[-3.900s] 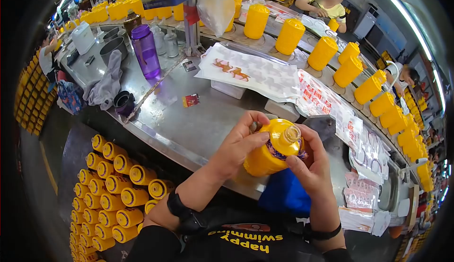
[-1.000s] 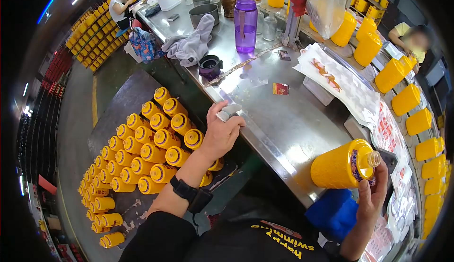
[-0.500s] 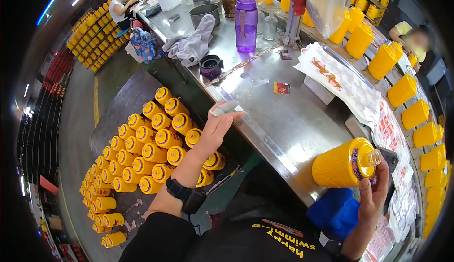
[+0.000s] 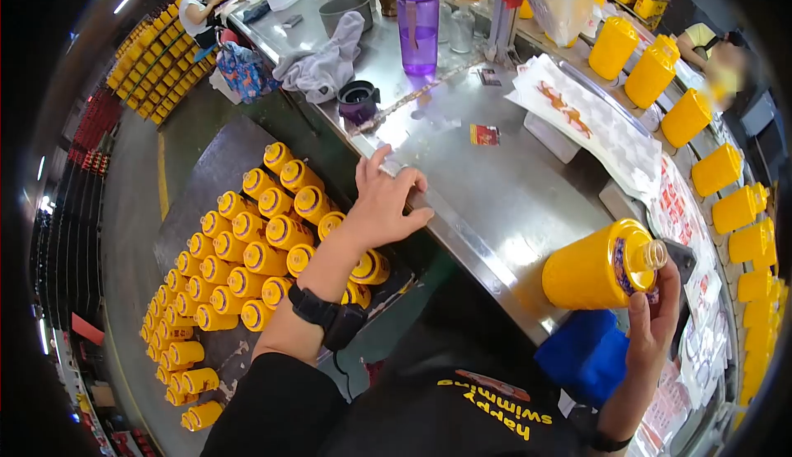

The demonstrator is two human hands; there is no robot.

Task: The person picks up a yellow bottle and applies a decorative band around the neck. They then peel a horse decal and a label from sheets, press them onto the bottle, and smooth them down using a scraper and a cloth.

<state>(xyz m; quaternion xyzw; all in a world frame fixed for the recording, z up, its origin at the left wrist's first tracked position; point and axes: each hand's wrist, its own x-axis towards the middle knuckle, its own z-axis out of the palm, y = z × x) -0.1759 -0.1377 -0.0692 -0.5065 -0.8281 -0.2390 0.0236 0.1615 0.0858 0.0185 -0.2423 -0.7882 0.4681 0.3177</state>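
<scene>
A yellow bottle (image 4: 584,269) is at the table's near right corner, its clear neck towards the right of the view and a purple patterned band round its shoulder. My right hand (image 4: 652,325) grips it near the neck with thumb and fingers; part of the grip is hidden behind the bottle. My left hand (image 4: 384,201) is over the metal table's (image 4: 462,189) front edge, fingers bent but apart, with a pale band on one finger. It holds nothing that I can see. Nearest to it is a dark round cup-like holder (image 4: 358,101).
Several yellow bottles (image 4: 264,259) stand on a low dark platform at left. On the table are a purple water bottle (image 4: 418,32), a grey cloth (image 4: 326,65), a small red card (image 4: 485,134) and patterned paper (image 4: 586,119). More yellow bottles (image 4: 686,117) line the right, near a co-worker (image 4: 701,49).
My left hand has turned palm down, its fingers spreading over the table edge. My right hand keeps its grip on the yellow bottle. The view has shifted slightly.
</scene>
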